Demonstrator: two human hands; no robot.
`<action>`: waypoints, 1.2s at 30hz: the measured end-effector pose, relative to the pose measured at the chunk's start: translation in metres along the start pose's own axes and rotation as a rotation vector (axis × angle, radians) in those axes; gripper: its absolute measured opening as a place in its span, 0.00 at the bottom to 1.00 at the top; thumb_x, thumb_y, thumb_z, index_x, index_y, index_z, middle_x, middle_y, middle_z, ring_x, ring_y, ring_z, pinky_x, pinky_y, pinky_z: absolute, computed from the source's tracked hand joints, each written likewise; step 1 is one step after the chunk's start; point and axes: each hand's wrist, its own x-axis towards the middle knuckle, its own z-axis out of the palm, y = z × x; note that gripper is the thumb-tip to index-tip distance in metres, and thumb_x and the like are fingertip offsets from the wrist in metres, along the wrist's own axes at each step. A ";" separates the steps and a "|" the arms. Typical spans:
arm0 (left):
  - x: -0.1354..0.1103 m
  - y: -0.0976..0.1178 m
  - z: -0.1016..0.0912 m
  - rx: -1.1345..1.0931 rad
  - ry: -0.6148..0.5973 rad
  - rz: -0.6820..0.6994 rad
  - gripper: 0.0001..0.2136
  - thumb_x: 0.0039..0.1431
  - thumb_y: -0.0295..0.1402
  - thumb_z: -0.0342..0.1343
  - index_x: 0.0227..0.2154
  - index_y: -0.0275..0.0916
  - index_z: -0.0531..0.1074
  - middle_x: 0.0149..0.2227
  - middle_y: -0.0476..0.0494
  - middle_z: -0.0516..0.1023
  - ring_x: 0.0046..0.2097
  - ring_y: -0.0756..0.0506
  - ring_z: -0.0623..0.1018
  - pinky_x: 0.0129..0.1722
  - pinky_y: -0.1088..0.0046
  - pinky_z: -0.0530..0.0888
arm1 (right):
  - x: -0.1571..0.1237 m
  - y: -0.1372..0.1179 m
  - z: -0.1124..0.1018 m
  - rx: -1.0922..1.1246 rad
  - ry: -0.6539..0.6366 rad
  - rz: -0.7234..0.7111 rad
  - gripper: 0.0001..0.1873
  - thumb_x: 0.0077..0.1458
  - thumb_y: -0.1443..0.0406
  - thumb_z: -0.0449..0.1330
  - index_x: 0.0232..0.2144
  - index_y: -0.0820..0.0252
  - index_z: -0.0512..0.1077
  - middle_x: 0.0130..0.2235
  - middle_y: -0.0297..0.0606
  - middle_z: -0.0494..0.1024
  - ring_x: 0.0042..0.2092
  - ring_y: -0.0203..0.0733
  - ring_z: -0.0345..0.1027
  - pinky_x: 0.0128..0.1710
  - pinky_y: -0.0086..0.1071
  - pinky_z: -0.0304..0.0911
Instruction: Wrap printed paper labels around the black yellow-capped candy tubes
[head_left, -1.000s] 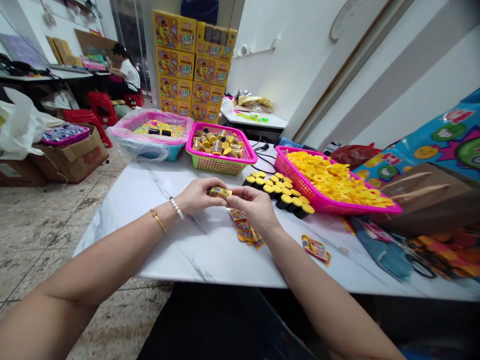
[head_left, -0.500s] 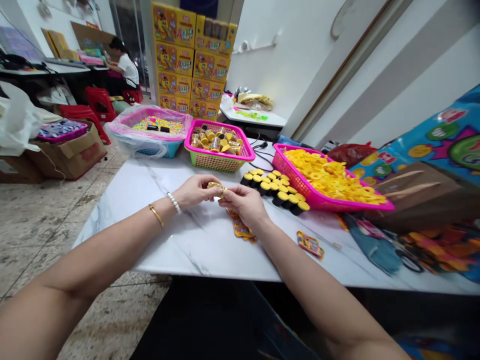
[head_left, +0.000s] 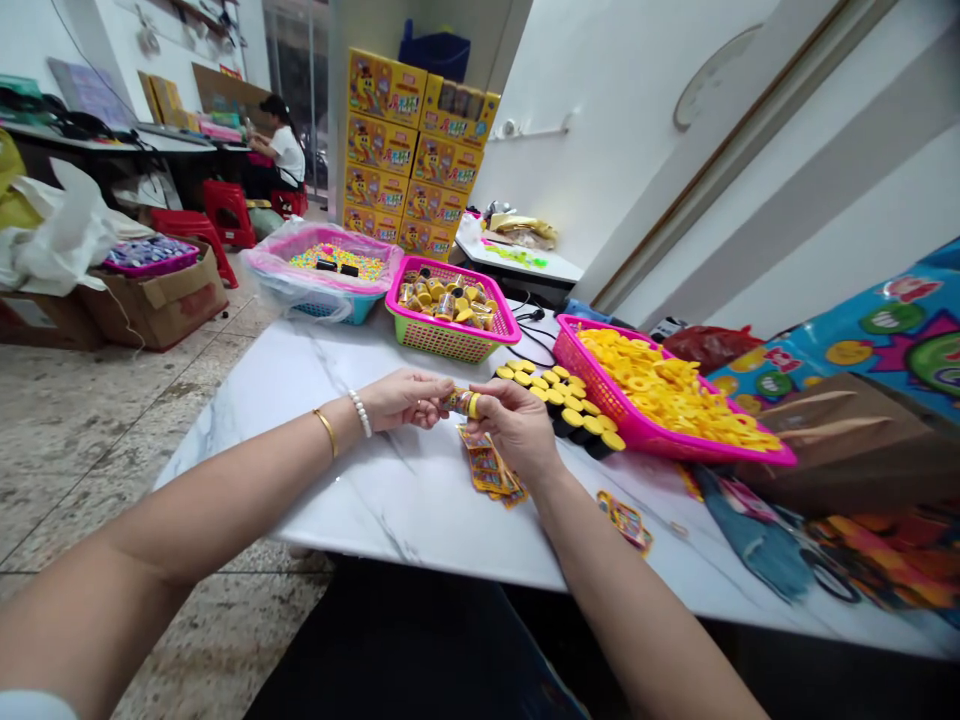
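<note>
Both hands hold one small labelled jar [head_left: 457,401] with a yellow cap, lying sideways above the table. Fingers of my left hand [head_left: 405,400] pinch its body end. My right hand [head_left: 517,428] closes around the yellow-capped end, hiding part of it. Beneath the right hand lies a pile of printed orange-yellow labels [head_left: 491,470]. Just beyond it stand rows of black containers with yellow tops [head_left: 570,404]. A pink-and-green basket [head_left: 442,338] behind the hands holds several similar yellow-capped jars [head_left: 445,305].
A pink basket [head_left: 626,415] of yellow ring-like pieces stands at right. Back left is a plastic-lined basket [head_left: 270,262] of colourful beads. More labels [head_left: 626,520] and scissors [head_left: 829,575] lie right. Stacked yellow boxes [head_left: 379,145] rise behind; a person [head_left: 285,155] sits far left.
The jar has turned, so its label and yellow cap now show between my hands. My right hand has shifted slightly right, uncovering more of the label pile. The camera view has tilted.
</note>
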 end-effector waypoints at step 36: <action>-0.011 0.010 0.020 0.250 0.118 -0.127 0.25 0.51 0.57 0.58 0.22 0.36 0.69 0.12 0.54 0.60 0.12 0.57 0.53 0.13 0.79 0.47 | -0.011 -0.001 0.004 -0.196 -0.225 -0.082 0.13 0.45 0.59 0.71 0.35 0.53 0.78 0.41 0.33 0.67 0.32 0.34 0.73 0.32 0.38 0.79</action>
